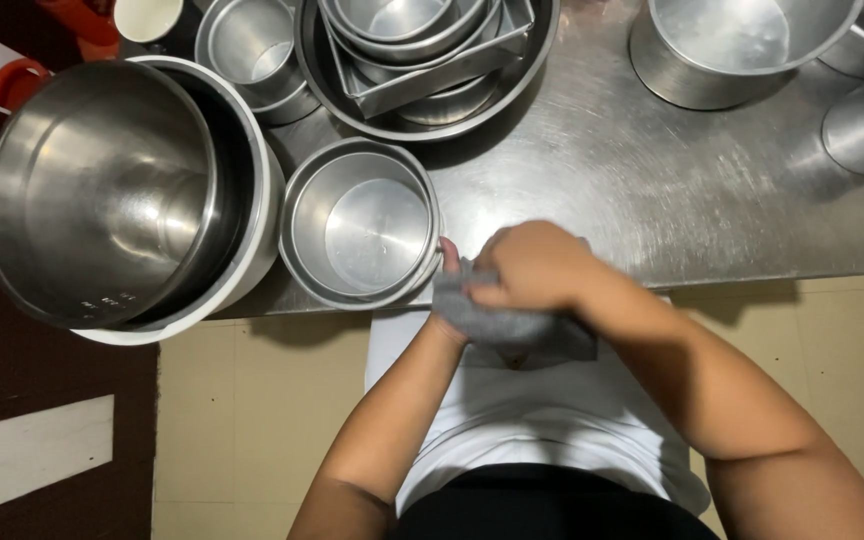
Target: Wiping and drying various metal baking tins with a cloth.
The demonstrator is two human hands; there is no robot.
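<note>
A grey cloth (512,325) is bunched between both hands at the near edge of the steel table (652,200). My right hand (532,265) lies on top, fingers curled over the cloth. My left hand (449,290) is mostly hidden beneath the cloth; its thumb pokes up beside a round metal cake pan (362,225), touching or almost touching the rim.
A big steel mixing bowl (102,190) sits in a white-rimmed pot at the left. Nested pans in a wide bowl (427,60) stand at the back, more round tins (722,45) at the right. Below the table edge is tiled floor (252,430).
</note>
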